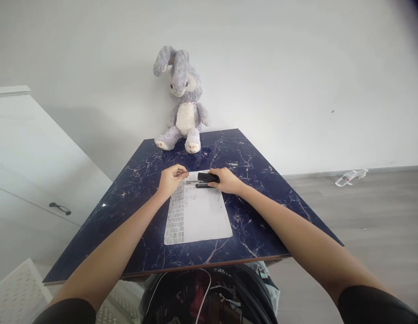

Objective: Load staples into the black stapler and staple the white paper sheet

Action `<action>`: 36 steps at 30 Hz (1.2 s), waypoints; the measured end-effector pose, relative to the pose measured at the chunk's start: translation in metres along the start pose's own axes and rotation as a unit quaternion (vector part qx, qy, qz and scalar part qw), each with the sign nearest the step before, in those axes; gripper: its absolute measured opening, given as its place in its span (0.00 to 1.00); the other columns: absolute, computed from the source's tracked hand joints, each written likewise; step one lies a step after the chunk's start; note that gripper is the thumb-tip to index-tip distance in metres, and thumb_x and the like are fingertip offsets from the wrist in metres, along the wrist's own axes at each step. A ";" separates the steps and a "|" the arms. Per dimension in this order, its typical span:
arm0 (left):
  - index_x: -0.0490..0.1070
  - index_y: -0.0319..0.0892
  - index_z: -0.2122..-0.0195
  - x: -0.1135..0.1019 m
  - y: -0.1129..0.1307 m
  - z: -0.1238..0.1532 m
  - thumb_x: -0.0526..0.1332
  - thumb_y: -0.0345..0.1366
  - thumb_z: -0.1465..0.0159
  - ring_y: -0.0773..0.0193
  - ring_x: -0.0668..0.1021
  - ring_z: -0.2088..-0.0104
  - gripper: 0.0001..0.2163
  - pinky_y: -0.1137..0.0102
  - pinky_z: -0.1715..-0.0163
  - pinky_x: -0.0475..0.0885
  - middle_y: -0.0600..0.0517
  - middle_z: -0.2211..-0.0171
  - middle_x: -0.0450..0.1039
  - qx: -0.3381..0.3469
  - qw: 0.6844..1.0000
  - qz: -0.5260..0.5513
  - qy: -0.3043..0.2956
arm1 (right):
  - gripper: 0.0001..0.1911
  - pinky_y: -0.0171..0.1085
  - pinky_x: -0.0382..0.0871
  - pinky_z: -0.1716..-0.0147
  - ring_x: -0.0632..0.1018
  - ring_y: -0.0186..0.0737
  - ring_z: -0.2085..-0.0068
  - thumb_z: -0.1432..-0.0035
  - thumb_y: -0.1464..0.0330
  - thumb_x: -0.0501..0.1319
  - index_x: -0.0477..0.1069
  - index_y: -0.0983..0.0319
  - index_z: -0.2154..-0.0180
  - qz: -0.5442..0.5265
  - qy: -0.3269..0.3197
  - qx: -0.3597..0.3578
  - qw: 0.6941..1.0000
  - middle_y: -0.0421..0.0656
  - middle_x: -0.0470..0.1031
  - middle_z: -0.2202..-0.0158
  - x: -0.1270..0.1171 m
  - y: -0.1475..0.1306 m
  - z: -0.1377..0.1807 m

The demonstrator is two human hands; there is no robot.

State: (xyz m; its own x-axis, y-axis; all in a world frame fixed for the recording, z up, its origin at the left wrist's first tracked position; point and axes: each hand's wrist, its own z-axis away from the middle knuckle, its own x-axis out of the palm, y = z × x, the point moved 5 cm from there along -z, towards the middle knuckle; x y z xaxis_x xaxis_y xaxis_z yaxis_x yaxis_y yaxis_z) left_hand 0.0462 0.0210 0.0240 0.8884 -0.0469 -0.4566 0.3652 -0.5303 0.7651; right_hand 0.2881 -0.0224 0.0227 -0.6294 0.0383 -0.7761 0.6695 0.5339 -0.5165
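Observation:
My right hand (227, 180) is closed round a black stapler (209, 177), whose top is lifted away from its base. A silvery metal part (194, 182) shows between the two halves and points left. Just left of the stapler, my left hand (171, 179) has its thumb and fingertips pinched together near the metal part. Whatever the pinch holds, if anything, is too small to make out. Beneath both hands lies a white sheet or pad (207, 218) with rounded corners and a grey brick-like pattern down its left side.
On the dark blue marbled table (128, 216), a grey plush rabbit (186, 114) sits against the wall. A small metallic piece (233, 164) lies beyond my right hand. A white cabinet (36, 148) stands left; a clear plastic item (350, 177) lies on the floor right.

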 end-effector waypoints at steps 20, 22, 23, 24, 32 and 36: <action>0.72 0.45 0.60 0.017 0.010 0.006 0.64 0.40 0.33 0.63 0.78 0.64 0.06 0.69 0.61 0.72 0.53 0.61 0.79 0.043 0.993 -0.098 -0.055 | 0.08 0.35 0.59 0.68 0.74 0.37 0.70 0.40 0.67 0.69 0.74 0.62 0.60 -0.002 -0.030 -0.040 0.999 0.41 0.78 0.68 0.002 0.002 -0.001; 0.75 0.45 0.60 0.018 0.011 0.006 0.65 0.40 0.34 0.60 0.81 0.61 0.06 0.67 0.57 0.73 0.52 0.61 0.81 0.053 0.992 -0.099 -0.066 | 0.08 0.35 0.60 0.68 0.75 0.37 0.69 0.40 0.67 0.69 0.74 0.62 0.60 -0.002 -0.030 -0.040 0.999 0.41 0.78 0.68 0.002 0.002 -0.001; 0.76 0.45 0.60 0.018 0.011 0.006 0.66 0.40 0.34 0.59 0.82 0.59 0.06 0.66 0.56 0.74 0.51 0.61 0.82 0.058 0.991 -0.101 -0.070 | 0.08 0.35 0.60 0.68 0.75 0.38 0.69 0.40 0.67 0.69 0.75 0.62 0.59 -0.004 -0.031 -0.039 0.999 0.42 0.79 0.67 0.002 0.002 -0.001; 0.77 0.45 0.60 0.018 0.012 0.006 0.67 0.40 0.35 0.59 0.82 0.59 0.06 0.65 0.55 0.74 0.51 0.61 0.82 0.063 0.990 -0.102 -0.074 | 0.09 0.35 0.61 0.67 0.75 0.38 0.69 0.40 0.68 0.69 0.75 0.62 0.58 -0.006 -0.032 -0.038 0.999 0.42 0.79 0.67 0.002 0.002 -0.001; 0.81 0.44 0.63 0.024 0.008 0.007 0.71 0.38 0.39 0.56 0.84 0.60 0.05 0.62 0.52 0.76 0.50 0.62 0.85 0.039 0.992 -0.068 -0.098 | 0.07 0.34 0.60 0.68 0.74 0.38 0.69 0.40 0.69 0.69 0.74 0.62 0.60 0.000 -0.035 -0.041 0.999 0.42 0.78 0.68 0.002 0.000 -0.001; 0.82 0.43 0.62 0.025 0.006 0.007 0.72 0.38 0.41 0.55 0.85 0.59 0.07 0.62 0.52 0.77 0.49 0.61 0.85 0.026 0.993 -0.040 -0.107 | 0.07 0.34 0.60 0.68 0.74 0.38 0.69 0.40 0.70 0.68 0.74 0.63 0.60 0.005 -0.038 -0.043 0.998 0.42 0.78 0.68 0.001 -0.002 -0.001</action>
State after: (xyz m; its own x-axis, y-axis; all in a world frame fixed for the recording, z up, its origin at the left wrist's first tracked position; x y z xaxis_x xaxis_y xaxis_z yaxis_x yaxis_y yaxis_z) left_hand 0.0689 0.0104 0.0139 0.7765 -0.1785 -0.6043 0.4117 -0.5822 0.7011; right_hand 0.2857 -0.0221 0.0229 -0.5881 -0.0189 -0.8086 0.6378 0.6040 -0.4780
